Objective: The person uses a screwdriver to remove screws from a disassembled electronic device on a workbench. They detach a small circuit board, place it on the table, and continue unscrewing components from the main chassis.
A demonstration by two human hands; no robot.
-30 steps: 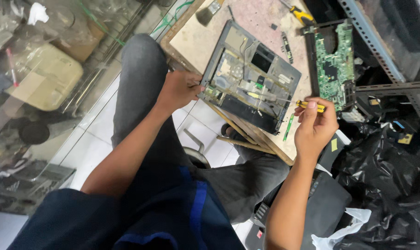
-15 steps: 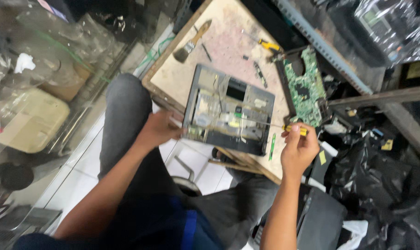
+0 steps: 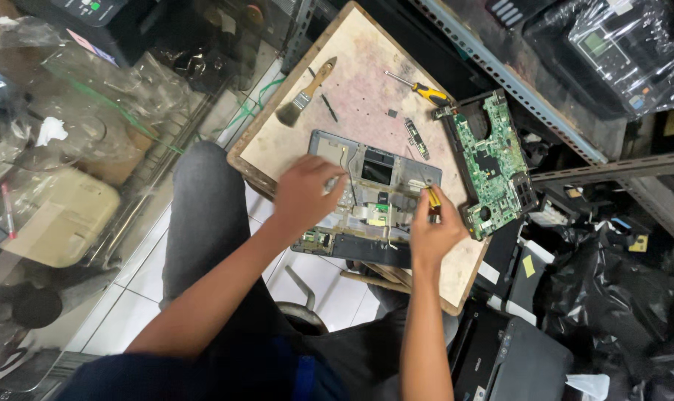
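Observation:
An opened grey laptop base (image 3: 378,204) lies on a worn wooden board (image 3: 355,93) across my lap. My left hand (image 3: 306,194) rests flat on the base's left part, fingers spread over its inner frame. My right hand (image 3: 433,234) grips a yellow-and-black screwdriver (image 3: 432,200), its tip down on the right side of the base. A green circuit board (image 3: 491,167) lies just right of the base, hanging over the wooden board's edge.
A paint brush (image 3: 305,94), a second yellow-handled screwdriver (image 3: 420,89) and a small narrow circuit strip (image 3: 416,139) lie on the wooden board's far part. Clear plastic bags fill the left; metal shelving and black bags stand at right.
My left hand moved from the base's left edge onto its top. My right hand brought the screwdriver in over the base. The view shifted so the board sits more central.

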